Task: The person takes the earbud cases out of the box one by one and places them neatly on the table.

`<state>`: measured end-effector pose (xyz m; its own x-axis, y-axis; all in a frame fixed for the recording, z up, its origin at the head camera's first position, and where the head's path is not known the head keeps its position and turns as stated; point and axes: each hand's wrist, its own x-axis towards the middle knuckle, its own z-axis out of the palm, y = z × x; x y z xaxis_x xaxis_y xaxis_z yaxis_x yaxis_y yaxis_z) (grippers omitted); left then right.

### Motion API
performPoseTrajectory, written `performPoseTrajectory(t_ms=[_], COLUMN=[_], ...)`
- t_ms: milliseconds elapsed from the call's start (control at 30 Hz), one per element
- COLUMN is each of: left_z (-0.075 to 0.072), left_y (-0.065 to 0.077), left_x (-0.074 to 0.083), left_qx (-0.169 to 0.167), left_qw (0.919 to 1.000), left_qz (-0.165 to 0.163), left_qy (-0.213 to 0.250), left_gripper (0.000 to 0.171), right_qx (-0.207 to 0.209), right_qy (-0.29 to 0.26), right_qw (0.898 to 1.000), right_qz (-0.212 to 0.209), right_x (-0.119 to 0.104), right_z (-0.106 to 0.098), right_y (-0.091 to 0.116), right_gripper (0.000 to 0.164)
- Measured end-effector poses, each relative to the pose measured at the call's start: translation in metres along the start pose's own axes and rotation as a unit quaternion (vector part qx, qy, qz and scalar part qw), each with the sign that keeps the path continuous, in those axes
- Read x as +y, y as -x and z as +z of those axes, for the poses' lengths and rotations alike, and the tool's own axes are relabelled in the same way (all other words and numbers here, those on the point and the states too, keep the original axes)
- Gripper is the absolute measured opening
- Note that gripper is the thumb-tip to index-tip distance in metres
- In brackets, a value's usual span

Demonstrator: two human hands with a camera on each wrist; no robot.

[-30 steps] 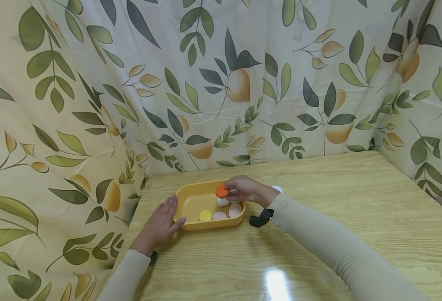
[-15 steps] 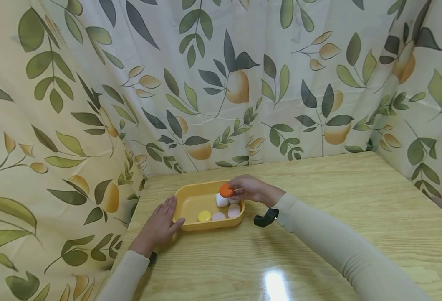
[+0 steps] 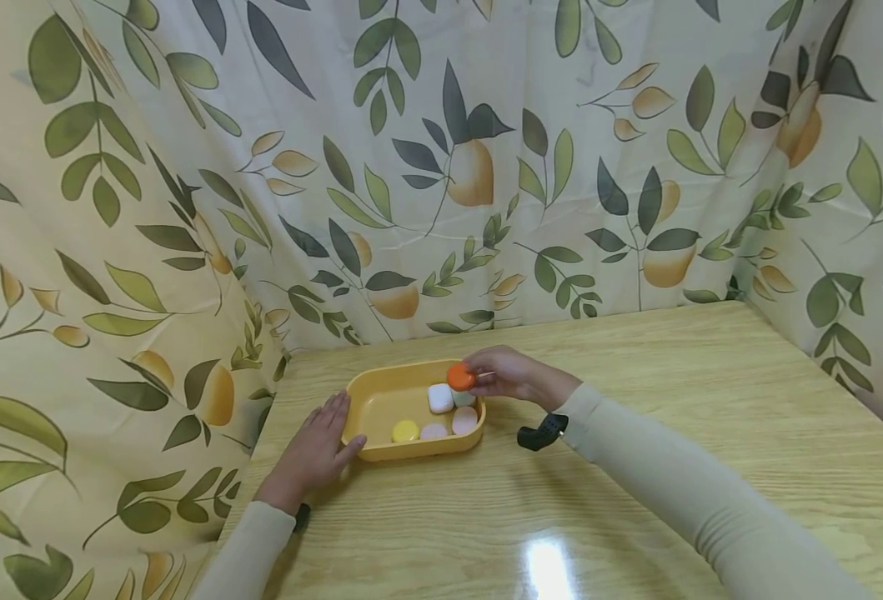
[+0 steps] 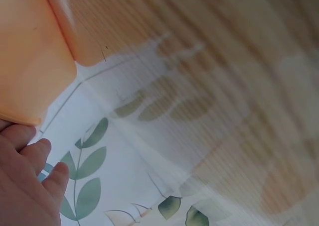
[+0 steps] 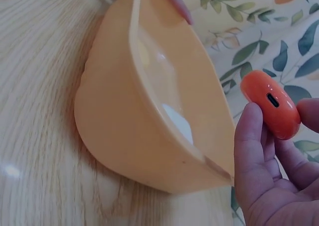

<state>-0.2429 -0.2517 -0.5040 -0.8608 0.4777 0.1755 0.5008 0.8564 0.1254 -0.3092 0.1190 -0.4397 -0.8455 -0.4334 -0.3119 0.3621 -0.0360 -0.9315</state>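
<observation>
Head view: I have the right arm extended leftward across the table [image 3: 636, 358], the grip of the right hand [image 3: 503, 372] pinching the orange case [image 3: 461, 377] over the far right part of the yellow tray [image 3: 418, 452], and the left hand [image 3: 319, 442] flat against the tray's left end, thumb spread apart; since a second ago the case has shifted right, uncovering the white piece [image 3: 441, 398]. Left wrist view: I see the left fingers at the tray's rim. Right wrist view: I see the case clasped on opposite sides, its dark slot [image 5: 272, 100] facing the camera.
</observation>
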Motion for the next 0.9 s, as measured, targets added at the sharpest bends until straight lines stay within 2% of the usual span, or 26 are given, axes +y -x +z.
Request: performPoseTrajectory(t_ms=[467,700,900], left_z=[-0.004,-0.003,0.000], left_y=[0.001,0.001,-0.001], left_x=[0.001,0.001,0.000], left_qx=[0.005,0.008,0.004], left_qw=[1.0000,1.0000,1.0000], left_qz=[0.001,0.002,0.000], left_qy=[0.002,0.003,0.002], left_gripper=[0.082,0.081,0.082], right_qx=[-0.007,-0.010,-0.008], right_qy=[0.010,0.015,0.008], right_qw=[1.000,1.000,1.000], right_qz=[-0.005,-0.016,-0.013], right_x=[0.000,0.004,0.004], right_z=[-0.018,-0.031,-0.043], right_y=[0.007,0.006,0.008], right_gripper=[0.037,0.041,0.036])
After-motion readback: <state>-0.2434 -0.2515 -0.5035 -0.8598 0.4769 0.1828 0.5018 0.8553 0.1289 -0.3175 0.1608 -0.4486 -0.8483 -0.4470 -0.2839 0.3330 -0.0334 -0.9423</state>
